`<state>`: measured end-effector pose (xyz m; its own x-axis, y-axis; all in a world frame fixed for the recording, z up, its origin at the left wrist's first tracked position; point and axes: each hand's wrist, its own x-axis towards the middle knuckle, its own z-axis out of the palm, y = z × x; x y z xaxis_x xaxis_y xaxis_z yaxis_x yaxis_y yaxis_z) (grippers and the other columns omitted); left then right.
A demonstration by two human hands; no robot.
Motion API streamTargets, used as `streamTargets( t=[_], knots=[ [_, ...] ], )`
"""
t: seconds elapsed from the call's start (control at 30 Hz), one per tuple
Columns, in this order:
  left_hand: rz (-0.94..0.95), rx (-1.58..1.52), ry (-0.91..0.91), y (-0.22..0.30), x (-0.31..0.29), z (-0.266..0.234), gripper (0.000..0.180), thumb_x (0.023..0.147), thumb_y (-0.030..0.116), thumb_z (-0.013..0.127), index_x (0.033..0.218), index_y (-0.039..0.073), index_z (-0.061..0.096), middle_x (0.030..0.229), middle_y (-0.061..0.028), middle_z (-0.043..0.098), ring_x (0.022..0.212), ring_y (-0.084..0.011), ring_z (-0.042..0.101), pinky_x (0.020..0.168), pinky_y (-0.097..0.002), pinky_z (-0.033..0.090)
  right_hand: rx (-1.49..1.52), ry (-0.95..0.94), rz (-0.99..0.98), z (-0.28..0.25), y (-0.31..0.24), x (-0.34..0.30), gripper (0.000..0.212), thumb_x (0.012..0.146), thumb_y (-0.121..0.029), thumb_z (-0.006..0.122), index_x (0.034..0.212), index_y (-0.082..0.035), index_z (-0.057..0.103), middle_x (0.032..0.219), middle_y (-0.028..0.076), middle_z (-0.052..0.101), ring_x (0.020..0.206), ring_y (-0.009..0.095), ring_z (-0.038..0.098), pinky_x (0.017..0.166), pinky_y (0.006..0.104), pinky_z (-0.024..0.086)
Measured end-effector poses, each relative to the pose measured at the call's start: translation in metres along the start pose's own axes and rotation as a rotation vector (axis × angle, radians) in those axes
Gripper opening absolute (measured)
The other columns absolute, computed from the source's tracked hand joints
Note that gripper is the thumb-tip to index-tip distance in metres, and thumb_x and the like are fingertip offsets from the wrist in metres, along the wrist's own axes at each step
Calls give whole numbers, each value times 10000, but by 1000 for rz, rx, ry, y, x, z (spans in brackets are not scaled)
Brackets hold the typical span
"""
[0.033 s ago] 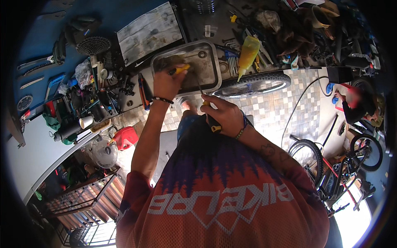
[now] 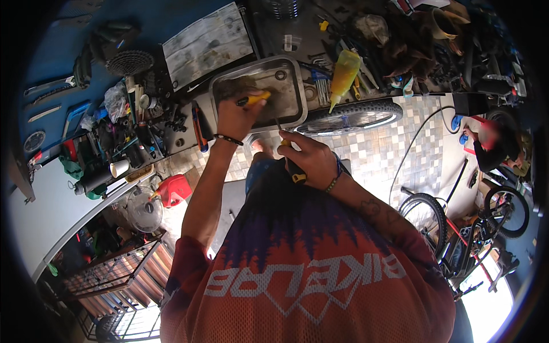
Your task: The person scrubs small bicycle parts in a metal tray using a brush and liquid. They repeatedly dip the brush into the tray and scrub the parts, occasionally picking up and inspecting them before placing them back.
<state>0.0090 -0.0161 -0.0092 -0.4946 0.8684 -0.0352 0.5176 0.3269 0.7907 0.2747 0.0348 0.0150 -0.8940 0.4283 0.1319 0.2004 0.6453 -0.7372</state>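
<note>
Yellow-and-black handled tool (image 2: pixel 261 98), held over the left part of a shallow metal tray (image 2: pixel 303 98) on the bench (image 2: pixel 270 35). Left to right: an orange-and-black tool (image 2: pixel 199 129) lies just beside the tray; next, the left hand (image 2: pixel 235 116) is closed around the yellow-and-black handle, its working end not distinguishable. A small dark ring (image 2: pixel 280 75) lies inside the tray, near the far rim. Farther right, and nearer the body, the right hand (image 2: pixel 315 161) is clamped on a screwdriver-like tool (image 2: pixel 294 170), whose thin shaft points toward the tray's near rim (whether it touches the metal cannot be told). The hands are apart from each other.

Handling, as judged: both tools appear light and stiff, and neither looks fragile; the handles are the natural place to take hold, although any grime from the stained tray could make them slippery. The tray is probably rigid and best gripped by opposite rims.

Edges and room: the tray's raised rim bounds the left hand's work, with the freest room over the tray's inner floor, to the right of that hand. The near rim sits at the bench's front edge. Beyond the tray, a bicycle wheel (image 2: pixel 350 116) and a yellow squeeze bottle (image 2: pixel 345 77) restrict sideways movement to the right.
</note>
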Motion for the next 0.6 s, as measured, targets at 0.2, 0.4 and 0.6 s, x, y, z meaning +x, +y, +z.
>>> streamTargets(
  t=[0.2, 0.4, 0.6],
  knots=[
    [1, 80, 40, -2, 2, -6, 254, 910, 246, 906, 1143, 159, 856, 940, -188, 822, 840, -368, 811, 767, -423, 637, 9, -3, -1, 1, 2, 0, 751, 634, -127, 896, 1353, -245, 710, 1547, 81, 627, 1239, 275, 741, 879, 521, 625],
    [86, -54, 64, -3, 9, 3, 255, 924, 292, 901, 1148, 175, 865, 932, -190, 821, 833, -337, 822, 760, -408, 636, -16, 7, -23, -8, 0, 10, 376, 851, -102, 815, 1216, -141, 733, 1490, 131, 671, 1218, 315, 757, 941, 416, 653],
    [-12, 99, 57, -8, 10, -3, 239, 927, 281, 891, 1138, 170, 869, 921, -175, 824, 809, -337, 817, 778, -398, 637, 9, 11, -21, -7, 1, 11, 378, 850, -94, 814, 1217, -138, 732, 1494, 131, 666, 1205, 313, 761, 937, 411, 655]
  ],
)
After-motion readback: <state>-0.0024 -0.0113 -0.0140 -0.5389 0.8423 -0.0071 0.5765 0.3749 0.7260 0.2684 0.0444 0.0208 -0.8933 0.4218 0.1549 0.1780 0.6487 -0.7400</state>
